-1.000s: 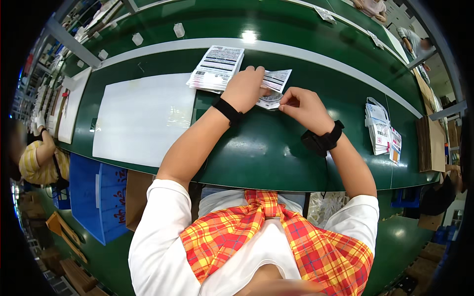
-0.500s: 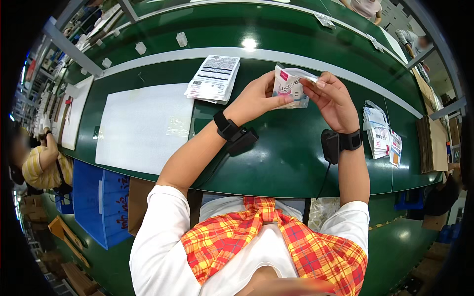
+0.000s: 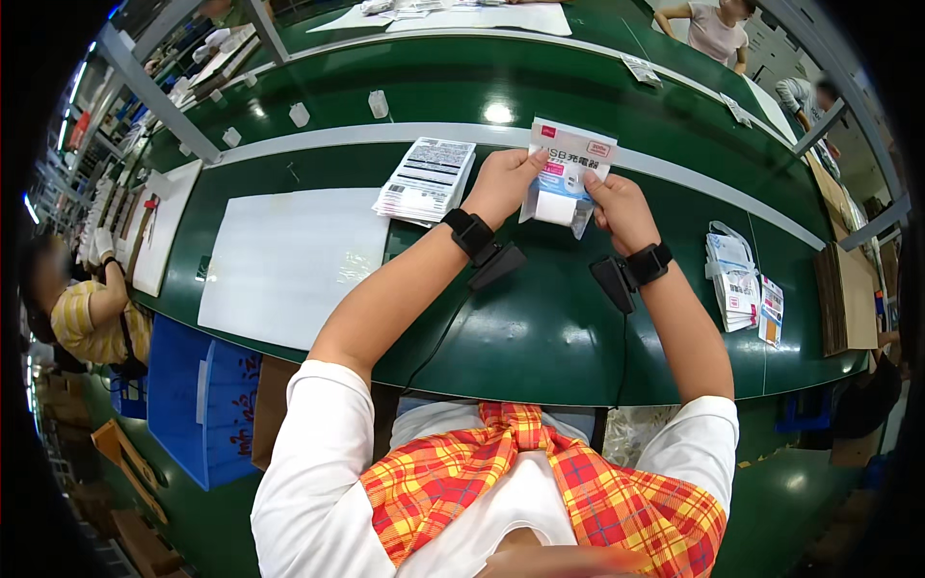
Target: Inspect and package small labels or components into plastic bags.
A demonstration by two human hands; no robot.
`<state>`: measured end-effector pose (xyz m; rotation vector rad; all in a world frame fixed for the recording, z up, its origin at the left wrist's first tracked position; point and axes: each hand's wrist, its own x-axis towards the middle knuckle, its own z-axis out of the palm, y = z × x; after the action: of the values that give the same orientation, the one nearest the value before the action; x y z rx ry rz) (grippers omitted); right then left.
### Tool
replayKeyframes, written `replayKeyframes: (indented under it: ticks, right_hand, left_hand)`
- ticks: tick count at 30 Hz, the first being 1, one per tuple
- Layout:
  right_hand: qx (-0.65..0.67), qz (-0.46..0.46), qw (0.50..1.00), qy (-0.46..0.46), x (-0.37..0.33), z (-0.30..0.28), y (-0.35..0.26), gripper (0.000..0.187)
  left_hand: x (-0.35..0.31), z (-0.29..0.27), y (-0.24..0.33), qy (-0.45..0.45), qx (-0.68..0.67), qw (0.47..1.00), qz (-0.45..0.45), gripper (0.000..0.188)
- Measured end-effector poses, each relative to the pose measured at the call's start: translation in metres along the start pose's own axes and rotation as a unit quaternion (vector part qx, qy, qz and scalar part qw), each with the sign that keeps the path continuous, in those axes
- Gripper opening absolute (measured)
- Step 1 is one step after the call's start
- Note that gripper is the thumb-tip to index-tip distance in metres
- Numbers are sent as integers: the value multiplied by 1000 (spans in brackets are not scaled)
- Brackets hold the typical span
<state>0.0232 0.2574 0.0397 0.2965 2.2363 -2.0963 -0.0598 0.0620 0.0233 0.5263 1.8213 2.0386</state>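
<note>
Between both hands, above the far part of the green table, I hold up a see-through plastic pouch [image 3: 568, 171] with a printed white, pink and blue front. A white block shows in its lower part. My left hand [image 3: 508, 183] pinches the pouch's left edge between thumb and fingers. On its right edge, my right hand [image 3: 621, 210] is closed, with the thumb on the front and the fingers curled behind. Left of the pouch lies a stack of printed white packs [image 3: 426, 178]. Both wrists wear black straps with small black boxes.
A white sheet [image 3: 289, 265] lies on the left of the green table [image 3: 482, 337]. Several printed packs [image 3: 734, 279] lie to the right, near cardboard sheets [image 3: 846, 299]. A blue crate [image 3: 198, 405] stands below the table's left. Other people sit farther off.
The pouch has turned face-on and opened out to full height. My right hand has shifted from its top edge down to its right side. The view has tilted slightly.
</note>
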Motion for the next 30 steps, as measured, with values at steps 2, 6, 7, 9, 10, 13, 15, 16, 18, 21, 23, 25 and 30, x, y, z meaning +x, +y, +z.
replayKeyframes:
  ticks: [2,6,7,9,10,13,15,16,18,21,23,25,30]
  right_hand:
    - [8,21,1000,4,7,-4,4,23]
    - [90,13,995,-37,4,-15,21,21]
    - [-37,-42,994,-93,0,-22,24,19]
    - [-285,-152,925,-199,-8,-32,22,17]
    - [-283,-145,927,-197,-14,-34,24,17]
    - [-551,-330,743,-188,-54,-17,28,22]
    - [-554,-272,758,-211,-70,0,14,22]
    - [-559,-223,766,-227,-75,11,4,22]
    - [-561,-168,773,-245,-77,27,6,22]
    - [-487,-189,829,-198,-71,45,24,18]
    - [-502,-183,823,-192,-73,53,26,15]
    - [-536,-178,807,-173,-76,59,26,11]
    - [-520,-179,825,-131,-80,62,36,10]
  left_hand:
    - [5,2,-1,-8,11,999,29,30]
    - [0,-12,3,-106,211,971,36,23]
    - [-6,-16,5,-153,304,940,34,22]
    - [-18,-21,1,-218,375,896,100,21]
    - [-26,-22,-3,-276,440,837,169,20]
    - [-54,-23,-12,-330,498,763,247,20]
    - [-67,-21,-16,-318,510,746,287,23]
    - [-70,-17,-15,-321,504,751,281,23]
    - [-71,-9,-12,-304,524,759,238,26]
    - [-75,-2,-18,-284,531,767,219,27]
    - [-79,-1,-22,-252,534,774,229,25]
    - [-82,-1,-24,-249,535,772,234,25]
    - [-88,-3,-23,-228,544,772,235,25]
